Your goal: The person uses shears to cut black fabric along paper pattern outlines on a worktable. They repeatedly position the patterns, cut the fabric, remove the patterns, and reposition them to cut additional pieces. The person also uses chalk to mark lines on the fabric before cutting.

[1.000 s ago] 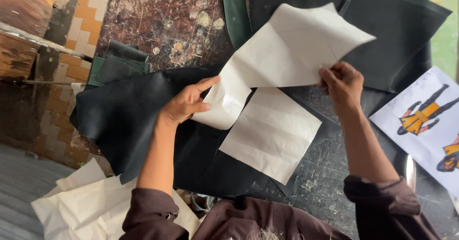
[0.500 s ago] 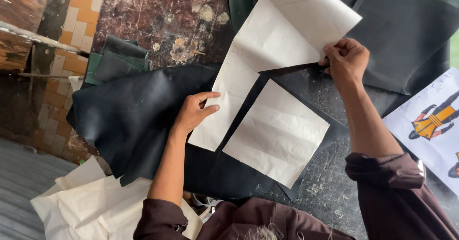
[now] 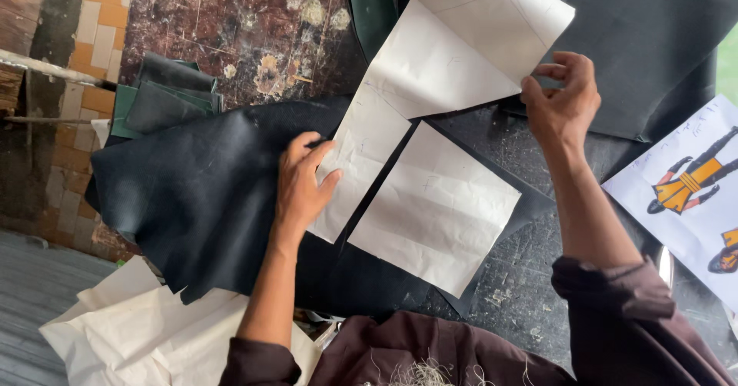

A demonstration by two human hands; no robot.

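2 hands on the long white paper pattern point(image 3: 430, 86): since 1 s ago my left hand point(image 3: 304, 182) slid flat, fingers spread, onto its lower end over the black leather point(image 3: 200, 194), right hand point(image 3: 561, 98) pinching its edge near the worktable's far side, so it's laid flatter beside the square pattern pc point(image 3: 434, 209).

Matt black leather sheet point(image 3: 200, 194), grained and slightly scuffed, creased off-white paper patterns point(image 3: 438, 209), worn, stained tabletop point(image 3: 231, 24), smooth printed paper sheet point(image 3: 692, 186) at right
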